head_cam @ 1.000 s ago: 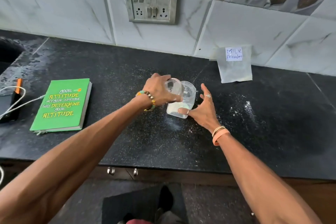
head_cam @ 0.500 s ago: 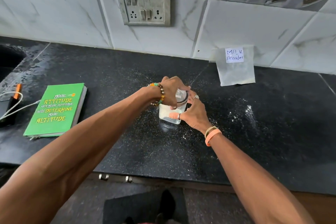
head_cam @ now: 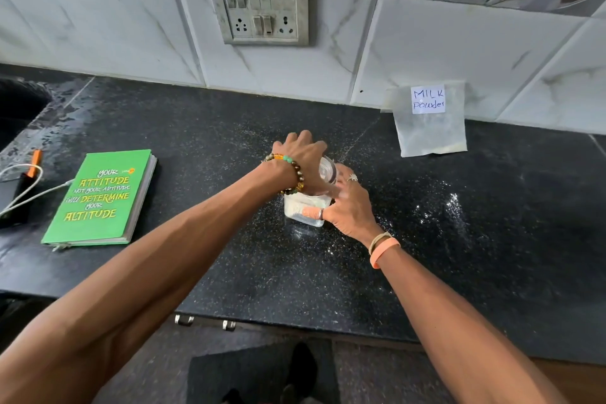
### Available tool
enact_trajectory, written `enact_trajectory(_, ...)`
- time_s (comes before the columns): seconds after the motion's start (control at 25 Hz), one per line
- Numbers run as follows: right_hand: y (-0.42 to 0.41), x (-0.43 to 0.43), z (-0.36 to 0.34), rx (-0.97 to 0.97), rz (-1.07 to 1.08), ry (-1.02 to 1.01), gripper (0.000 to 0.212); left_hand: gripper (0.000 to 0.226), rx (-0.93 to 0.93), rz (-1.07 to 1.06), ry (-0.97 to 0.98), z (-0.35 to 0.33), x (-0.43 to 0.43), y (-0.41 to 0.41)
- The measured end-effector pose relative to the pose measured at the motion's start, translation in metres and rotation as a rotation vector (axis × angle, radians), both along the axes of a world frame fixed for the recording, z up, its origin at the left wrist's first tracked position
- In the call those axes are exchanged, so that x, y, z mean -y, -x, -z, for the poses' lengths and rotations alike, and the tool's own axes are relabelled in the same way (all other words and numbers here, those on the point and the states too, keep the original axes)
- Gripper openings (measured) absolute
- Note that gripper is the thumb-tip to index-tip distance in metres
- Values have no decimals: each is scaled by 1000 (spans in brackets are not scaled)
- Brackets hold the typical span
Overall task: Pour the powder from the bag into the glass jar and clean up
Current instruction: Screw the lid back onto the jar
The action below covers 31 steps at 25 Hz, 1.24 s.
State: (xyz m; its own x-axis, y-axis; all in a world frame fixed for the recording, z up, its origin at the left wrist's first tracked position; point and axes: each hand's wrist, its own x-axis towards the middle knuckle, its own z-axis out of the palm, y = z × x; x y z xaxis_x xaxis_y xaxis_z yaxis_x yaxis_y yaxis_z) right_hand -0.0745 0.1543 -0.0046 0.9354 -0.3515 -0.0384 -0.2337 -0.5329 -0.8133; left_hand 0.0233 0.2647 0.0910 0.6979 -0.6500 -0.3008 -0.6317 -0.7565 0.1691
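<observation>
A glass jar (head_cam: 303, 211) with white powder in its lower part stands mid-counter. My left hand (head_cam: 303, 157) curls over its top and grips the clear lid (head_cam: 329, 170) on the jar's mouth. My right hand (head_cam: 347, 207) wraps the jar's side, thumb across the front. The near-empty clear bag (head_cam: 429, 131) labelled "MILK powder" leans against the wall tiles at the back right. Spilled white powder (head_cam: 449, 207) speckles the black counter to the right of the jar.
A green book (head_cam: 101, 197) lies at the left. Further left are a dark device with a white cable (head_cam: 19, 187) and an orange-tipped item (head_cam: 34, 162). A sink edge (head_cam: 19, 102) shows far left. A switch panel (head_cam: 259, 6) is on the wall.
My left hand brought the lid down from beside the jar onto its mouth and now covers it. My right hand closed from an open touch to a grip on the jar's side.
</observation>
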Motion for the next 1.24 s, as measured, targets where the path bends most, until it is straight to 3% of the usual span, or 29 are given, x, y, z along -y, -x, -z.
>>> enact_trajectory(0.12,1,0,-1,12,-15,36,99,87,-63,146,70,0,-1,0)
enact_trajectory(0.2,2,0,0,5,-24,33,95,101,-168,125,88,-1,-5,1)
enact_trajectory(0.28,1,0,0,16,-41,97,82,110,-62,-14,89,-3,-9,4)
enact_trajectory(0.36,2,0,-2,23,-38,73,85,96,-35,12,109,-5,-13,6)
enact_trajectory(0.48,2,0,-5,12,-23,16,87,70,-207,45,134,-8,-19,10)
enact_trajectory(0.6,2,-1,-5,-2,-37,18,87,82,18,46,79,-7,-16,8)
enact_trajectory(0.72,3,-2,-7,3,-17,-6,89,81,-59,172,83,-2,-13,5)
enact_trajectory(0.84,1,-1,-6,-5,-33,-7,89,90,67,42,79,-8,-8,11)
enact_trajectory(1.0,2,-2,-4,0,-6,-24,92,46,-49,121,-32,27,-11,-16)
enact_trajectory(1.12,3,-1,-4,7,-39,-75,96,83,-8,106,7,15,-13,-11)
enact_trajectory(1.24,2,-2,-5,29,-40,-11,96,72,-33,122,120,-13,-6,6)
